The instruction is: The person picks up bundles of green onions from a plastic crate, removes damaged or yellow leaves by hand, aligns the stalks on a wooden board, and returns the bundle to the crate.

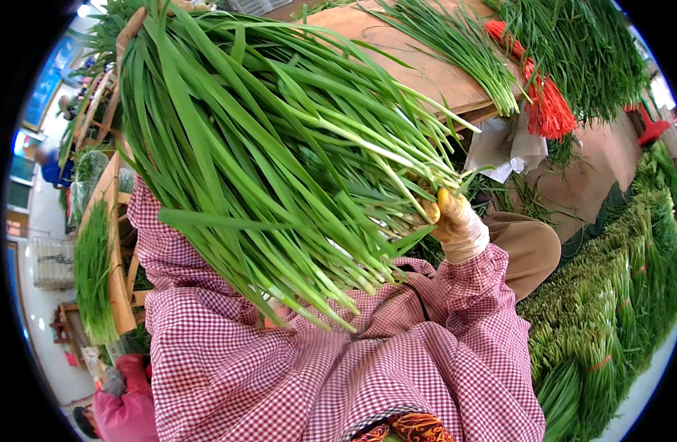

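Observation:
A large bunch of garlic chives (265, 147) spreads across the middle, long flat green leaves toward the upper left and pale stem ends toward the lower right. My right hand (460, 221), with yellowish fingertips and a pale wrapping round the wrist, closes on some stems at the bunch's right side. Most of my left hand is covered by leaves; what looks like its thumb (132, 26) curls over the bunch at the upper left. Checked red-and-white sleeves cover both arms.
Ahead stands a wooden table (397, 70) bearing a smaller chive bundle (467, 55), red ties (548, 103) and a heap of chives (574, 51). Tied bundles (611, 324) are stacked at right. More chives (95, 272) lie on a board at left. Another person (125, 405) is at lower left.

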The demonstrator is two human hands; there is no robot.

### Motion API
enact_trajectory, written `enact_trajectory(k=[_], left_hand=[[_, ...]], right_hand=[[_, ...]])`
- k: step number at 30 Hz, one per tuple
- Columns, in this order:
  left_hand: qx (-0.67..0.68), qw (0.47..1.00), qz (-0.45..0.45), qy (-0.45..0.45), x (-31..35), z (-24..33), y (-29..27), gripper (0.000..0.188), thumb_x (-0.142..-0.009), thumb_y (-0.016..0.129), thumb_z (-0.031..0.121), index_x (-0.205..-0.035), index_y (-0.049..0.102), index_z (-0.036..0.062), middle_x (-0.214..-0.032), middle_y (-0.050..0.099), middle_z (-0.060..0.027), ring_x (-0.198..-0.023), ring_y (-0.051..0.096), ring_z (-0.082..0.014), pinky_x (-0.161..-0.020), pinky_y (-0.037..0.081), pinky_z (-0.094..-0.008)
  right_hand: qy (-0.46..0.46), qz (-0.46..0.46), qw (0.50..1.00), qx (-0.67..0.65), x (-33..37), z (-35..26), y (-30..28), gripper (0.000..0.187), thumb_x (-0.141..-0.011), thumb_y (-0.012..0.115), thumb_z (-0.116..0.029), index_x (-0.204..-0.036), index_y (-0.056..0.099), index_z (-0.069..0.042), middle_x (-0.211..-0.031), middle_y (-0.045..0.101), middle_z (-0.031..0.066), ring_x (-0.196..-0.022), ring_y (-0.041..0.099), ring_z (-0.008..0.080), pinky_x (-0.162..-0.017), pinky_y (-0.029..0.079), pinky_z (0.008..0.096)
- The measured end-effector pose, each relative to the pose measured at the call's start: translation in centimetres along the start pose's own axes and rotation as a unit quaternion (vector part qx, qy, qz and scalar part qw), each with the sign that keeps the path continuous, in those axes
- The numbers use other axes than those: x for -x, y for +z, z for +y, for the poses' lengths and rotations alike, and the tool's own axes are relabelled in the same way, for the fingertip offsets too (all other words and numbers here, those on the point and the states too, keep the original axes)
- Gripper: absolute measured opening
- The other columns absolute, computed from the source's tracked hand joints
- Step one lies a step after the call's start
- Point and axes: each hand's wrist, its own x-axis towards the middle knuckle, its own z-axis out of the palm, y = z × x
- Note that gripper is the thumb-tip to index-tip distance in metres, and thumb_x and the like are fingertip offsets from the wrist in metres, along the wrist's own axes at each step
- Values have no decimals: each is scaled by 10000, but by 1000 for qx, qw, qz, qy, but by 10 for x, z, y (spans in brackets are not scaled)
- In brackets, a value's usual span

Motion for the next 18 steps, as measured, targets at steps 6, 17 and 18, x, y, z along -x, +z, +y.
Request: enact_trajectory(k=[6, 17, 18], left_hand=[[-54, 998, -8, -38, 17, 49, -5, 323, -822, 408, 252, -926, 508, -37, -845, 571, -151, -806, 561, -233, -758, 470, -361], [-185, 981, 41, 31, 26, 95, -14, 337, -821, 394, 272, -932, 494, -30, -884, 551, -162, -757, 575, -230, -704, 497, -356], [-154, 988, 6, 10, 13, 90, -1, 334, -820, 397, 274, -928, 495, -26, -887, 549, -162, -767, 572, -230, -712, 494, -358]], right_hand=[[243, 62, 955, 161, 45, -9, -76, 318, -796, 502, -338, -641, 519, -61, -620, 531, 65, -475, 462, 159, -453, 389, 292], [-133, 12, 834, 535, -53, -37, 50, 410, -760, 558, -92, -1153, 444, -96, -1103, 502, 65, -883, 536, 181, -739, 433, 264], [-179, -29, 828, 531, -60, -46, 73, 414, -761, 560, -95, -1157, 441, -99, -1131, 488, 55, -895, 529, 168, -745, 430, 257]])
